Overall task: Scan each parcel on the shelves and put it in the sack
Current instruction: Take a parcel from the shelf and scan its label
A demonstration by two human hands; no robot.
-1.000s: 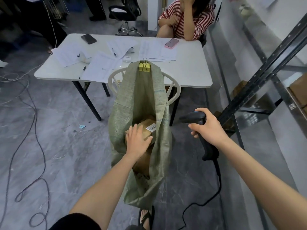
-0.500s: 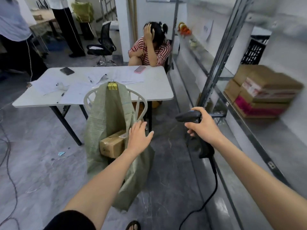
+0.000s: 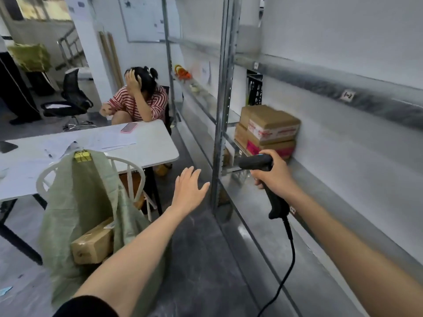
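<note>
Counts:
- Hands: two. Scanner: one. Sack: one.
- Parcels: one in the sack, and four can be made out stacked on the shelf, though they are blurred.

Left hand (image 3: 188, 191): fingers straight and spread, holding nothing, raised in the air between the sack (image 3: 75, 202) and the near shelf upright (image 3: 218, 133).

Right hand (image 3: 274, 177): fingers wrapped round the handle of a black barcode scanner (image 3: 256, 161). The scanner head points left. Its black cable (image 3: 286, 271) hangs down toward the floor.

Sack: pale green woven plastic, standing at near left. Its mouth is fastened to the back of a white chair (image 3: 130, 177) by yellow binder clips (image 3: 82, 156). It sags open at the front.

Parcel in sack (image 3: 92, 245): brown taped carton, lying tilted in the sack's opening, with a white label at its upper corner.

Shelf parcels (image 3: 270, 129): brown cartons in two layers at the far right, on the metal shelf (image 3: 343, 202) just beyond the scanner. One has a white and red label, and the lowest shows pink.

Surroundings: a white table (image 3: 155, 147) carries loose papers and a pink phone (image 3: 128, 127). A seated person in a red-striped top (image 3: 139, 104) is on its far side.
</note>
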